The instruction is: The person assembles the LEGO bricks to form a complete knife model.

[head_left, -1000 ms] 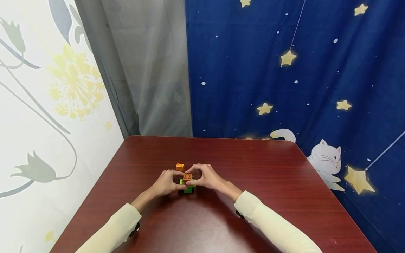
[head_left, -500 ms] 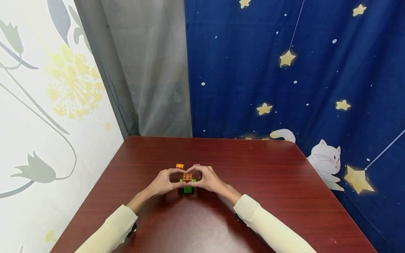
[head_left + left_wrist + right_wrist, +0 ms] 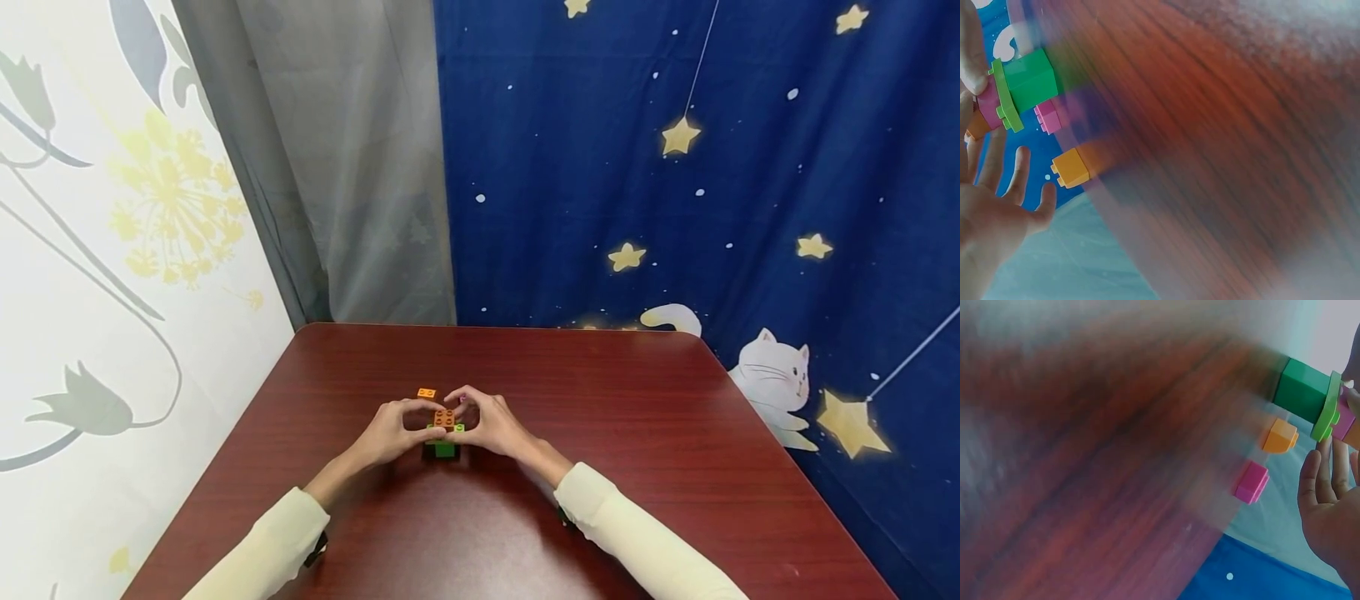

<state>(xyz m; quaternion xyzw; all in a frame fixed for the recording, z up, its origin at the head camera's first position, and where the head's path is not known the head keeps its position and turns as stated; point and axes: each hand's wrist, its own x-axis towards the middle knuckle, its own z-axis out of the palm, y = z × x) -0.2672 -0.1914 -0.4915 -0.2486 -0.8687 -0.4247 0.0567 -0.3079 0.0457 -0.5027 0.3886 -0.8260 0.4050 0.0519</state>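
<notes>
We found the building bricks [image 3: 1032,80] smooth plastic with a slight sheen, the tabletop [image 3: 585,371] glossy and wood-grained, the grey curtain [image 3: 360,167], blue curtain [image 3: 555,183] and cream sleeves [image 3: 270,537] matt cloth.

Indoor corner: starry curtain [image 3: 555,167], 1 table [image 3: 637,400]

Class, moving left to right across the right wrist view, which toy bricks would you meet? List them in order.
Loose pink brick, loose orange brick, dark green brick, light green brick, stacked magenta brick, stacked orange brick.
</notes>
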